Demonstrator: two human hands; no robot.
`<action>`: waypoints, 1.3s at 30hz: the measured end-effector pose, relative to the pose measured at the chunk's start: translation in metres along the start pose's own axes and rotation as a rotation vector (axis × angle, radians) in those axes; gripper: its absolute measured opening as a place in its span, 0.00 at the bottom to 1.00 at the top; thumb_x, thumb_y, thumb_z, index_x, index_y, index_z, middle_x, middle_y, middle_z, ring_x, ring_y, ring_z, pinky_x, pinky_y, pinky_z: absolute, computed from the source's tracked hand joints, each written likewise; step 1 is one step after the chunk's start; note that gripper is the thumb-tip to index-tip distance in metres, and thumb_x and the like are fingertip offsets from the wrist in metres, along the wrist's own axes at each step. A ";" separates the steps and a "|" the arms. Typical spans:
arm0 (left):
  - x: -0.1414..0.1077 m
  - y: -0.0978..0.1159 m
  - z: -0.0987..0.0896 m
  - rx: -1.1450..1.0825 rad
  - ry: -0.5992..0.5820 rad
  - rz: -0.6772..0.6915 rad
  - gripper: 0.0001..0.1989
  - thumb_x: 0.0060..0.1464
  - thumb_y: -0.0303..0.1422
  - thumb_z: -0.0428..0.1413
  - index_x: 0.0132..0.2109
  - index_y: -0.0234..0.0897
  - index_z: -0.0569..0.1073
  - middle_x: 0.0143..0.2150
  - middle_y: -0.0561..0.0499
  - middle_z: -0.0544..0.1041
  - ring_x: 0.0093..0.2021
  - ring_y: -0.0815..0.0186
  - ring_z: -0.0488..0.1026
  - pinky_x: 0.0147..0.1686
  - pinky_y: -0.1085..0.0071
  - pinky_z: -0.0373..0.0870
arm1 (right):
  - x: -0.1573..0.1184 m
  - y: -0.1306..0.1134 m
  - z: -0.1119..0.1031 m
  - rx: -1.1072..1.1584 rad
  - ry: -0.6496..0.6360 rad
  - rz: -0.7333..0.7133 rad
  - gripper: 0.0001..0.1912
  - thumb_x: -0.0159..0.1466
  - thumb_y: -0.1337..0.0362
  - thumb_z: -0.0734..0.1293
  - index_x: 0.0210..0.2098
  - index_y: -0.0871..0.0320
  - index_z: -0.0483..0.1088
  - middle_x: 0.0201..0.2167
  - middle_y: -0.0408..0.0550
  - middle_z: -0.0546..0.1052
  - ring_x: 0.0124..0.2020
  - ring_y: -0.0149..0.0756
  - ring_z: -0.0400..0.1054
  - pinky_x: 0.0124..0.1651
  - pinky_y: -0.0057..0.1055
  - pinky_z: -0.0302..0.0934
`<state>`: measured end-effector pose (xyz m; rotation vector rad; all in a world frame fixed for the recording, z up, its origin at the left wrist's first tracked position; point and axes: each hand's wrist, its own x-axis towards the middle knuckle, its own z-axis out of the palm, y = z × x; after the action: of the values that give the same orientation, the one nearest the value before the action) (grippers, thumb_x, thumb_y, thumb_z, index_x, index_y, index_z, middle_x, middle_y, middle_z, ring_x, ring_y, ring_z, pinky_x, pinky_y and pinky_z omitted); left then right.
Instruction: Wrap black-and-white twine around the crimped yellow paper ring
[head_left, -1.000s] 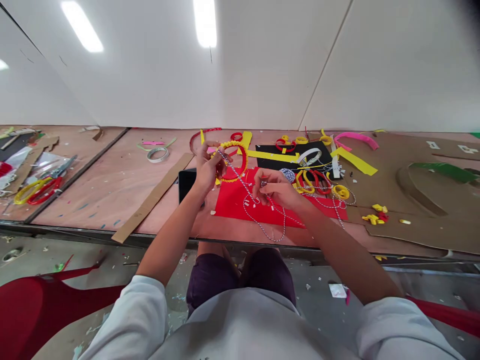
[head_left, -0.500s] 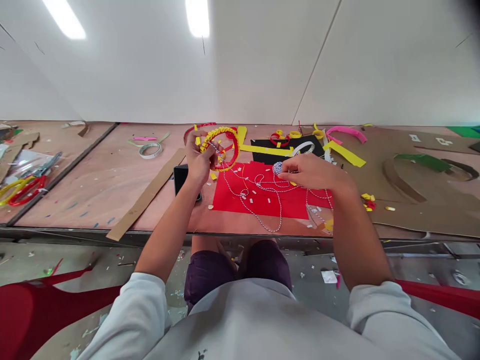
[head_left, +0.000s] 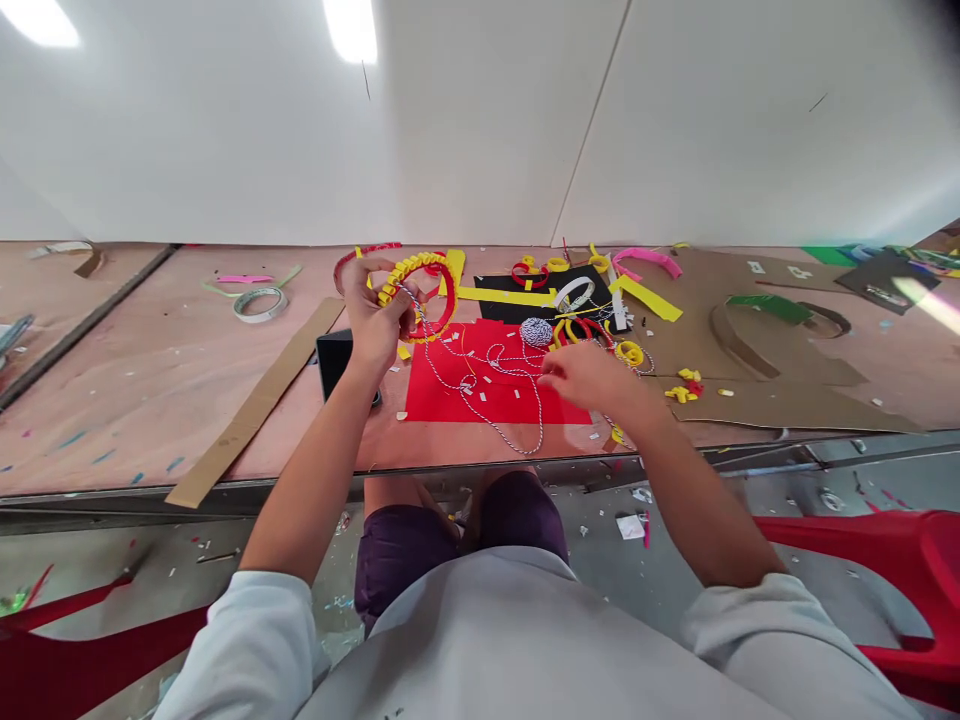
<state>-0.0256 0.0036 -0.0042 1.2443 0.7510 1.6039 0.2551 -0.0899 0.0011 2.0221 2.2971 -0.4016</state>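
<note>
My left hand [head_left: 375, 318] is closed around the left side of a yellow-and-red paper ring [head_left: 450, 300], raised above the table. Pleated yellow paper covers its outer edge; red shows inside. Black-and-white string [head_left: 480, 408] hangs from the ring near my fingers and lies in loose loops over a red paper sheet [head_left: 427, 395]. Above the sheet's right part, my right hand [head_left: 589, 378] has its fingers curled together, close to strands of string; whatever they hold is hidden. Just beyond it sits the string ball [head_left: 535, 332], beside several red and yellow paper rings [head_left: 628, 352].
A dark phone-like object [head_left: 330, 360] stands by my left wrist. Leftward lie a cardboard strip [head_left: 247, 425] and a tape roll [head_left: 259, 305]. Black paper [head_left: 491, 308], a yellow strip [head_left: 652, 298] and brown cardboard [head_left: 787, 400] lie behind and right. A red chair [head_left: 930, 560] stands at right.
My right hand has drawn back from the string ball, toward me, uncovering paper rings behind it. My left hand keeps the ring in its grasp. The view has turned right.
</note>
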 end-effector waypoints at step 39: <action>0.006 -0.009 -0.009 0.052 -0.089 0.033 0.21 0.51 0.31 0.67 0.46 0.44 0.64 0.28 0.63 0.78 0.17 0.77 0.65 0.21 0.73 0.43 | -0.044 0.009 0.011 0.196 0.270 -0.181 0.17 0.73 0.56 0.63 0.32 0.56 0.77 0.32 0.51 0.81 0.33 0.39 0.72 0.40 0.35 0.61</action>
<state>-0.0315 0.0133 -0.0121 1.3632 0.7238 1.5528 0.2685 -0.1341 -0.0020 2.0746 2.7140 -0.3985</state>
